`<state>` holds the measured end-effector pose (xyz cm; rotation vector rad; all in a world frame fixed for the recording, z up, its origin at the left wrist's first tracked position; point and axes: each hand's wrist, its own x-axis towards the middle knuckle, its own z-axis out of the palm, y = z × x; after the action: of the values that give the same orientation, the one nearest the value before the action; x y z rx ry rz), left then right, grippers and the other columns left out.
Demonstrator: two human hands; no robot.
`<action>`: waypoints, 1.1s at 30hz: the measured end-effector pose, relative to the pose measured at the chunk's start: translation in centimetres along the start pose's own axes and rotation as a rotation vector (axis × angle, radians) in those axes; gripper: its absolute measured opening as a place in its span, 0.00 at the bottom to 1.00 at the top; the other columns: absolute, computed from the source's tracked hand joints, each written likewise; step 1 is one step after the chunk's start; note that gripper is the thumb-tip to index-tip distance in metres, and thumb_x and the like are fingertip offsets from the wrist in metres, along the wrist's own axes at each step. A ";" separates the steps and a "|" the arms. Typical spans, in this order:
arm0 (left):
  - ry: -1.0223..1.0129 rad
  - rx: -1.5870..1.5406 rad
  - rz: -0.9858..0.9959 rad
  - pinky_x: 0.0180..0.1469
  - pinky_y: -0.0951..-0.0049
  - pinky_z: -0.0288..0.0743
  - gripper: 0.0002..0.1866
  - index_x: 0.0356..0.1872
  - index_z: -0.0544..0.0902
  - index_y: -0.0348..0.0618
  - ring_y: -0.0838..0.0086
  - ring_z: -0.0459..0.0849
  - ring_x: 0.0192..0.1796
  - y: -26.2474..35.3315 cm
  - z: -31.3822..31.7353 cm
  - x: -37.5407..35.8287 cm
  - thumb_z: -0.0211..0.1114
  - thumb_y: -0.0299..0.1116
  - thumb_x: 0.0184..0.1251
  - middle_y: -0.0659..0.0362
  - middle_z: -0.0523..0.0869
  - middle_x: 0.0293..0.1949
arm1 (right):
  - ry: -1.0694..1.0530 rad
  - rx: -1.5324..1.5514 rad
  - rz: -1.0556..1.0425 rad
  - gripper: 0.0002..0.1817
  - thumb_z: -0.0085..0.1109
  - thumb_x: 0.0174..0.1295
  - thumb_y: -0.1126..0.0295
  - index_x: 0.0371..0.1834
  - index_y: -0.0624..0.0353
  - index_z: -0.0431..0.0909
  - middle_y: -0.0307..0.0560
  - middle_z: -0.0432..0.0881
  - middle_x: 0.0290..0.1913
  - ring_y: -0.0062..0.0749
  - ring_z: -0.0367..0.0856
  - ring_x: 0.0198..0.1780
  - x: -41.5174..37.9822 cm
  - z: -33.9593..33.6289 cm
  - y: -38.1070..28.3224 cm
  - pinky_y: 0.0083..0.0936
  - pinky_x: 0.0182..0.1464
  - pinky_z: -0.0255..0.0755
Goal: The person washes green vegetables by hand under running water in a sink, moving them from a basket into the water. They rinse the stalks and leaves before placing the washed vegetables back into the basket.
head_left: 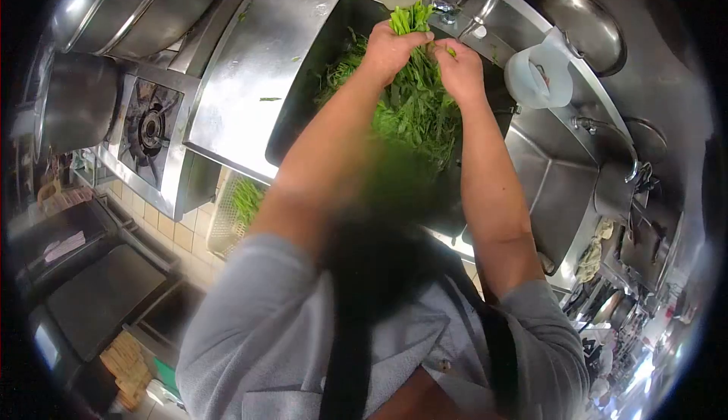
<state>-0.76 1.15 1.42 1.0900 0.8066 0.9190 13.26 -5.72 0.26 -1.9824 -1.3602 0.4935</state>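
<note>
My left hand (387, 52) is wrapped around a bunch of leafy greens (412, 17), its cut stems pointing up and away from me. Close beside it, my right hand (461, 71) pinches at the same bunch, with a bit of green showing between thumb and fingers. Leaves hang below both hands over a dark rectangular basin (301, 113). More loose greens (409, 120) are heaped in that basin. My forearms and a dark blur cover its near part.
A tap (485, 3) rises behind the basin. On the right are a translucent plastic jug (527, 79) and a steel sink (557, 185). To the left lie a steel counter (243, 86) and a gas burner (152, 128). A basket (221, 223) with greens stands low on the left.
</note>
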 end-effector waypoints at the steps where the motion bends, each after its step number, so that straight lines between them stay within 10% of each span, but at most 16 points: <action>1: 0.024 -0.029 -0.030 0.37 0.72 0.74 0.11 0.35 0.85 0.36 0.76 0.80 0.31 0.0 0.1 -0.3 0.73 0.27 0.50 0.61 0.86 0.32 | 0.013 0.204 0.045 0.17 0.59 0.58 0.63 0.45 0.63 0.82 0.51 0.85 0.38 0.36 0.83 0.38 0.1 0.3 0.4 0.30 0.46 0.74; 9: 0.083 -0.058 -0.081 0.39 0.70 0.76 0.12 0.38 0.84 0.37 0.74 0.83 0.35 -0.4 -1.4 -1.2 0.73 0.29 0.54 0.59 0.87 0.34 | 0.325 1.150 0.496 0.09 0.55 0.61 0.69 0.38 0.62 0.80 0.40 0.76 0.26 0.25 0.71 0.26 0.7 -2.7 2.9 0.25 0.26 0.67; 19: -0.396 -0.123 -0.192 0.52 0.64 0.76 0.22 0.53 0.80 0.39 0.65 0.84 0.47 -2.1 -1.9 -2.0 0.70 0.32 0.56 0.54 0.85 0.48 | -0.180 0.457 0.247 0.21 0.62 0.61 0.54 0.48 0.59 0.83 0.41 0.84 0.38 0.25 0.77 0.38 0.1 -3.8 -1.7 0.24 0.34 0.70; 25: -0.261 -0.068 -0.271 0.47 0.68 0.80 0.21 0.53 0.81 0.36 0.68 0.86 0.43 -0.7 -2.7 -3.2 0.67 0.27 0.57 0.54 0.87 0.44 | -0.407 0.314 -0.025 0.20 0.66 0.58 0.62 0.49 0.61 0.81 0.46 0.85 0.46 0.30 0.81 0.46 0.3 -3.2 -0.8 0.28 0.53 0.72; 33: -0.338 -0.397 -0.322 0.55 0.67 0.78 0.25 0.60 0.79 0.40 0.70 0.83 0.51 -2.7 -3.7 -3.0 0.67 0.27 0.57 0.58 0.84 0.53 | -0.349 0.412 0.237 0.21 0.69 0.53 0.69 0.51 0.60 0.78 0.43 0.83 0.43 0.31 0.80 0.41 -0.9 -2.8 -0.3 0.27 0.46 0.73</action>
<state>-4.63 -0.73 -1.90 0.7134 0.4735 0.5683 14.46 -7.39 2.41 -1.7688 -1.1060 1.1756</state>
